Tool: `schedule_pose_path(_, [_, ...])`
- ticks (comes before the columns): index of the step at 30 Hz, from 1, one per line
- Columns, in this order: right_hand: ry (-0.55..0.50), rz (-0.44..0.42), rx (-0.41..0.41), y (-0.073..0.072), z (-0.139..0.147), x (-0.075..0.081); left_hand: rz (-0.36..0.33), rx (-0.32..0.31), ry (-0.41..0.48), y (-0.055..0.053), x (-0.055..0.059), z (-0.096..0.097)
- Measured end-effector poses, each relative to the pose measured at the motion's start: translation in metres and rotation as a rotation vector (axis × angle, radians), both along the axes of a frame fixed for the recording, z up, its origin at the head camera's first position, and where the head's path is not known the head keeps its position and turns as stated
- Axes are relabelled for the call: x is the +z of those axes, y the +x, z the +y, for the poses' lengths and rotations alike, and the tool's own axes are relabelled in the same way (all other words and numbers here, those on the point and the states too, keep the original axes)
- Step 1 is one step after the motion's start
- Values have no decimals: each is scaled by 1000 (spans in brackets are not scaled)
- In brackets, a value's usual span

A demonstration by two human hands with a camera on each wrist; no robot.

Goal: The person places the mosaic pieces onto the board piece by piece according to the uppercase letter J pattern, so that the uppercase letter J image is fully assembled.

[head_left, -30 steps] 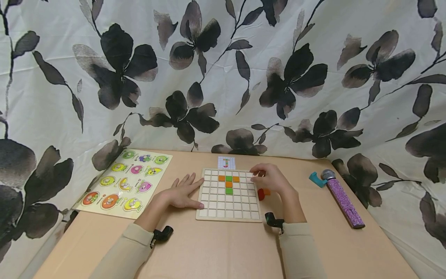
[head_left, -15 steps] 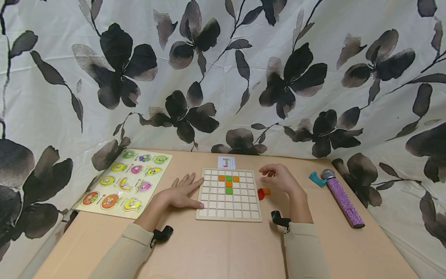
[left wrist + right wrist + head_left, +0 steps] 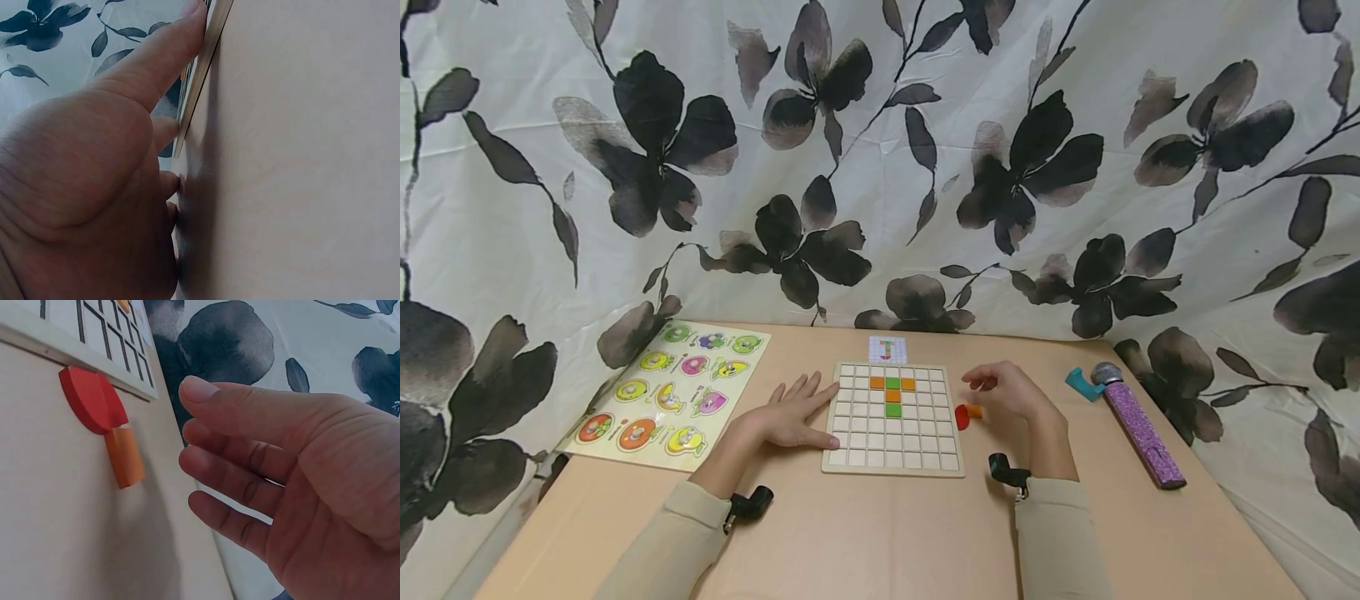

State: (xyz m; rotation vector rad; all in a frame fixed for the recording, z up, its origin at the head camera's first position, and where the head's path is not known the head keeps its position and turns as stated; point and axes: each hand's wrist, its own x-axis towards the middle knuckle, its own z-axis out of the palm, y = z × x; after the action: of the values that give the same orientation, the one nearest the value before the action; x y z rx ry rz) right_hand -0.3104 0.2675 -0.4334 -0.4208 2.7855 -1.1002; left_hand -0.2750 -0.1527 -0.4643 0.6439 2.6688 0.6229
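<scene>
A wooden grid board (image 3: 903,460) with white squares lies flat mid-table. On it, orange and green tiles form a short row (image 3: 892,383) with an orange tile (image 3: 892,397) and a green tile (image 3: 892,411) below. My left hand (image 3: 790,417) has its fingers spread, with index finger and thumb touching the board's left edge (image 3: 203,69). To the right of the board my right hand (image 3: 1015,393) hovers, fingers loosely bent and nothing between them. Close to it, a red rounded piece (image 3: 92,400) touches an orange block (image 3: 125,457) beside the board's right edge.
A small card (image 3: 887,349) with a coloured J pattern lies behind the board. At left is a fruit-picture sheet (image 3: 688,383). A purple glitter microphone (image 3: 1142,433) and a teal curved piece (image 3: 1083,386) lie at right. A floral cloth (image 3: 917,275) hangs behind the table.
My right hand has moved from the board's upper right edge to the right and slightly nearer, over the table by the loose pieces. The left hand has stayed in place.
</scene>
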Motion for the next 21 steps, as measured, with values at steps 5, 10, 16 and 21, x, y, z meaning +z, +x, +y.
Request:
schedule_pose_path(5, [17, -49, 8, 0, 3, -4, 1, 2, -2, 0, 0, 0])
schedule_pose_path(10, [28, -74, 28, -2, 5, -8, 8, 9, -32, -3, -2, -1])
schedule_pose_path(16, [18, -80, 45, -4, 6, -13, -2, 1, 11, -4, -4, -2])
schedule_pose_path(21, [7, -93, 57, -3, 5, -15, -7, -2, 45, -3, -4, -2])
